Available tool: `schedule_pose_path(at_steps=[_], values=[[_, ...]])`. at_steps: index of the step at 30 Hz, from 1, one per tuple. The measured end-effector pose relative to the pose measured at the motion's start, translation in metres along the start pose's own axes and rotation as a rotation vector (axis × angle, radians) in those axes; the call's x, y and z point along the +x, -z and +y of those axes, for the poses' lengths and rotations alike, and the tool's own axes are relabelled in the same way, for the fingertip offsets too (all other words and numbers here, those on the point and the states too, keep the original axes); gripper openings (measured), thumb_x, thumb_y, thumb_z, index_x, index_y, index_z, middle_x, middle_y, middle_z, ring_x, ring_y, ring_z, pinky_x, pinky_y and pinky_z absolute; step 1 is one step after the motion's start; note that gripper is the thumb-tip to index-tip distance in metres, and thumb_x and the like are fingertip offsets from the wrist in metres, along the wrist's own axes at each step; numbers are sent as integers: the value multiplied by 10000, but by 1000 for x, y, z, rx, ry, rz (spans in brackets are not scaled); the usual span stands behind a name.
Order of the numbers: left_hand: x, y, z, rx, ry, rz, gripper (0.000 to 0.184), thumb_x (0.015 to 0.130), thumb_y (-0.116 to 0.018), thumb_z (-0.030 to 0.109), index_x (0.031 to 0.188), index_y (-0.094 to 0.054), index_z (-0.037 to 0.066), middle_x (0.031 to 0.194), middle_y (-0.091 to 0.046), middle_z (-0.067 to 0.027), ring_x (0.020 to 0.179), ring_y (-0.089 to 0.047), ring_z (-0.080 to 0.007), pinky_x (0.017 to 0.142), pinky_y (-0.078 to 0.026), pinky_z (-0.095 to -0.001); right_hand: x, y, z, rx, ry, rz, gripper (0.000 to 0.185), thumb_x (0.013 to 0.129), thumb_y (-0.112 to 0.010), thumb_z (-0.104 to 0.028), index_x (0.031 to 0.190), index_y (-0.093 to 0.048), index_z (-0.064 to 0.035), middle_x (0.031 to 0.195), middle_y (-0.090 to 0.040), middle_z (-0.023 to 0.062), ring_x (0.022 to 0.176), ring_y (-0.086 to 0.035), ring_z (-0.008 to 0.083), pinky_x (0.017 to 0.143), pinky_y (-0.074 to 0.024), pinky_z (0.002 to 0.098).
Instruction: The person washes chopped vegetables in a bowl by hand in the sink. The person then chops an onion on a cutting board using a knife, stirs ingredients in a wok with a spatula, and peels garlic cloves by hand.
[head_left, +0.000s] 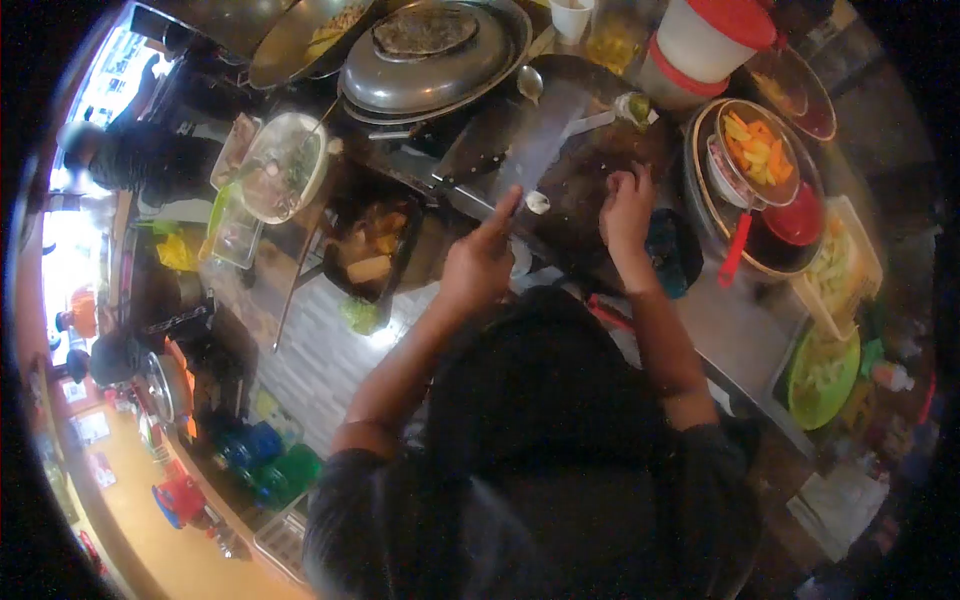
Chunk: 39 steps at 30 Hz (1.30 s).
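Note:
My left hand [480, 265] is wrapped round the handle of a cleaver [545, 145], its broad blade pointing away from me over a dark round cutting board [590, 215]. The blade looks smeared. Beside my left fingers, a small white piece [538, 203] lies on the board. My right hand [627, 210] is over the board's right part, apart from the cleaver, with its fingers curled in; whatever they hold, if anything, is hidden. Toward the board's far edge are a spoon [530, 84] and a small green item [637, 108] with white on it.
A domed metal lid [430, 60] covers a pan at the back. Cut orange and yellow pieces [760, 148] fill a red-handled strainer [733, 250] on the right. A green basket [825, 375] stands nearer. At left are a dark food tray [370, 240] and a white bowl [284, 165].

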<state>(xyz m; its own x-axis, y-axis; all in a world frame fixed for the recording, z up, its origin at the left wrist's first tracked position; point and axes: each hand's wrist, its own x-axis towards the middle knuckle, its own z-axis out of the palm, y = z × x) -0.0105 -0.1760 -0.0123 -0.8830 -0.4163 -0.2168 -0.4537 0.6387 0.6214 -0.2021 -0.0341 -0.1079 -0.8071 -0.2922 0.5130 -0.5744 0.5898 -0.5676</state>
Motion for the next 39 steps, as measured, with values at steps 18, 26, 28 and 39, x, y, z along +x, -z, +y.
schedule_pose_path(at_steps=[18,26,28,39], values=[[-23,-12,-16,-168,-48,141,690,753,-510,46,1359,-362,340,968,-607,-183,804,-597,-400,672,-493,-471,14,-1,-4,-91,245,-30,222,858,-561,-221,1033,-566,-83,1223,-485,165,1162,-422,331,949,-298,478],[-76,11,-88,-804,-16,631,734,776,-493,-82,1434,-271,155,988,-613,-15,699,-496,-52,634,-432,-207,18,6,-12,-151,369,-88,238,864,-571,-282,1034,-587,-116,1226,-494,136,1153,-432,301,958,-283,450],[-94,13,-104,-726,6,827,731,779,-501,-80,1436,-267,140,977,-594,-5,689,-474,-42,632,-426,-194,19,8,-13,-153,385,-117,242,865,-571,-291,1031,-590,-116,1223,-497,135,1155,-431,301,960,-280,450],[-204,0,-172,-882,426,1182,735,753,-499,-94,1426,-273,96,1070,-544,-64,827,-541,-94,722,-463,-227,-15,20,-84,29,570,-131,208,808,-662,-219,961,-604,-91,1031,-585,120,1006,-515,286,913,-359,423]])
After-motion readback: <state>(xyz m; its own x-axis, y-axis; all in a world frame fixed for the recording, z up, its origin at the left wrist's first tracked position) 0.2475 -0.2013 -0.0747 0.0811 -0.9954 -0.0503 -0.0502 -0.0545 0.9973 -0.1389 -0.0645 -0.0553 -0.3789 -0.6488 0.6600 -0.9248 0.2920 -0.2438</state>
